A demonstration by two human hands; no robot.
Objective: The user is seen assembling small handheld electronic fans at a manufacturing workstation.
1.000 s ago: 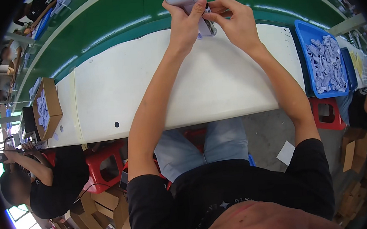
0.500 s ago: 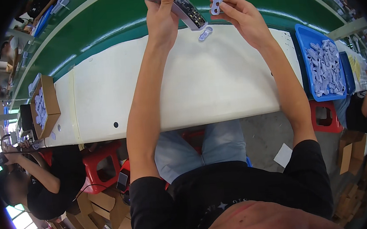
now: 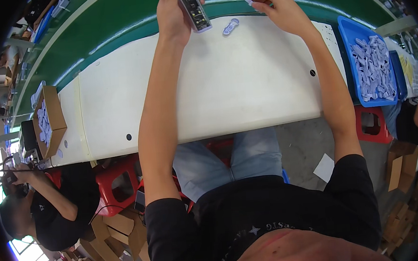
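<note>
At the far edge of the white table, my left hand (image 3: 171,16) is wrapped round a pale handheld device housing (image 3: 203,29) with a dark circuit board showing along its open side. The top of the housing runs out of the picture. To the right, my right hand (image 3: 282,13) pinches a small pale plastic part (image 3: 249,0) between thumb and fingertips, seen nearly edge-on. A gap separates it from the housing. Between the hands, a small elongated pale button piece (image 3: 231,27) lies on the tabletop, touched by neither hand.
A blue tray (image 3: 378,103) heaped with small pale parts stands at the table's right end. At the left end sits a cardboard box (image 3: 60,112) of similar parts. One co-worker (image 3: 60,206) sits on the left, another person (image 3: 417,119) far right. Red stools (image 3: 117,184) stand below.
My left hand has drawn the housing up and left, away from the piece on the table. My right hand has turned, so its part shows edge-on instead of face-on. The view has shifted slightly.
</note>
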